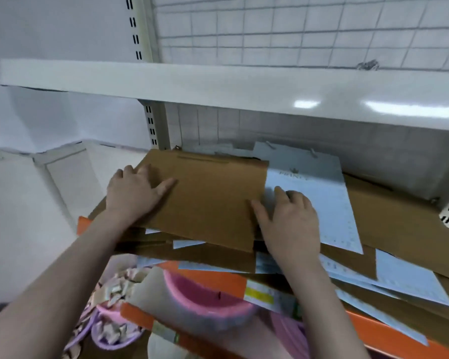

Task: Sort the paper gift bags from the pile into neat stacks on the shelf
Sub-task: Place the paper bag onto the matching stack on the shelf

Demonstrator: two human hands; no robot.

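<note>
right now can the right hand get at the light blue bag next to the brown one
Probably yes: the right hand already lies with its fingers on the light blue bag, beside the brown bag, and nothing covers that part of it.

One flat brown kraft-paper gift bag [205,200] lies on top of the pile. One pale blue paper gift bag with a dotted border [319,203] lies beside it in full view. At least three more pale blue bags [399,281] show as edges lower in the pile; the exact number cannot be told. Two hands are in view: left hand [135,190], right hand [293,221]. One pink plastic basin [205,301]. One lilac plastic basket [109,330]. Two white shelf boards: upper [218,84].
</note>
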